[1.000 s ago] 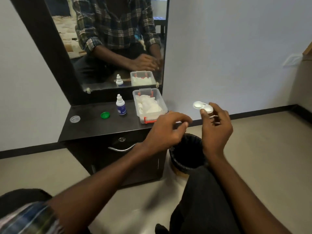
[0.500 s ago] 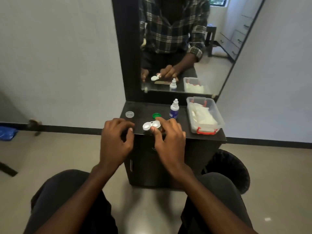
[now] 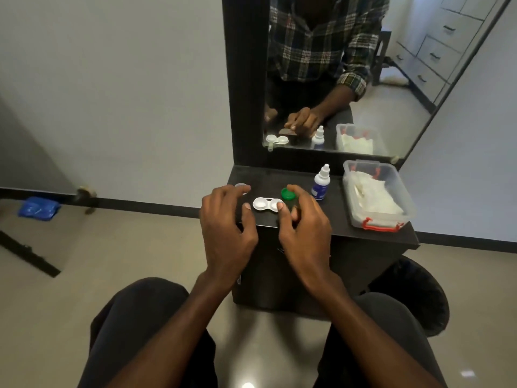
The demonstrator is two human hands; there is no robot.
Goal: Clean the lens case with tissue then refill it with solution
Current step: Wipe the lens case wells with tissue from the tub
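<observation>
Nearest are the person's dark-trousered knees (image 3: 140,326), with both bare forearms reaching forward over them to a small dark vanity table (image 3: 372,233); just right of the table, on the pale floor, stands a black waste bin (image 3: 419,298).

The left hand (image 3: 226,228) hovers at the table's near-left edge, fingers loosely curled and spread, holding nothing; its thumb tip lies just beside the left end of the lens case (image 3: 267,204); whether it touches cannot be told. The right hand (image 3: 305,228) has its thumb pressed on the case's right well, the other fingers bent over the far side, so it pinches that end. The lens case is white, two round open wells joined side by side, lying flat on the tabletop between the two hands.

Just beyond the right hand's fingers lies a green cap (image 3: 288,194), partly covered by them; a clear cap (image 3: 242,186) peeks out past the left hand's knuckles. Further right stands an upright solution bottle (image 3: 321,184) with a white nozzle and blue label; right of that sits a clear plastic box (image 3: 391,222) with red clasps, holding white tissue (image 3: 375,197).

At the far edge rises a dark-framed mirror (image 3: 243,79), reflecting a checked shirt, a hand, the case, bottle and box; far left on the floor lies something blue (image 3: 39,207).
</observation>
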